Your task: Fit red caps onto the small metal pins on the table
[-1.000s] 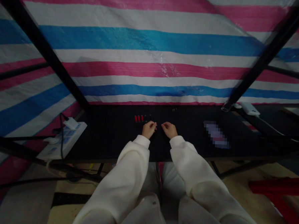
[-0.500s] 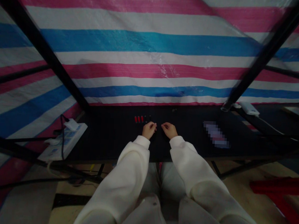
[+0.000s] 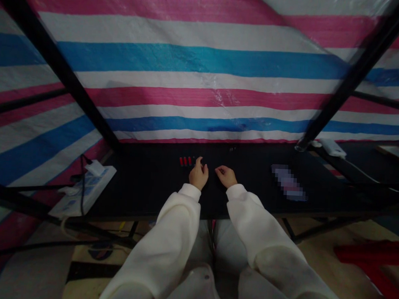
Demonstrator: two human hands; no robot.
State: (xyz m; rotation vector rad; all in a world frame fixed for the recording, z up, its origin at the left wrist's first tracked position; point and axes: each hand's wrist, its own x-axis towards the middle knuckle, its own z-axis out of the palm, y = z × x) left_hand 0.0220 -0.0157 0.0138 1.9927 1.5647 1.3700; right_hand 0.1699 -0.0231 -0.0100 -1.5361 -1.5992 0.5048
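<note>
My left hand (image 3: 198,174) is over the black tabletop, index finger stretched forward and thumb apart from it; I see nothing held. Its fingertips are beside a small dark piece (image 3: 194,158), whose kind I cannot make out. Just left of that stand three small red cylinder-like pieces (image 3: 185,161) in a row, dark at their lower ends. My right hand (image 3: 226,176) rests a little to the right, thumb and fingers pinched together. Whatever may be between those fingertips is too small to make out.
Several tiny light bits (image 3: 232,149) lie at the back of the black table (image 3: 144,178). A blurred-out phone-like object (image 3: 288,182) is on the right, a white power strip (image 3: 90,190) with cables on the left. Black frame posts (image 3: 343,94) and a striped sheet (image 3: 204,60) stand behind.
My left hand has opened from a pinch, its index finger now reaching forward towards the small dark pieces. My right hand stays pinched in about the same place.
</note>
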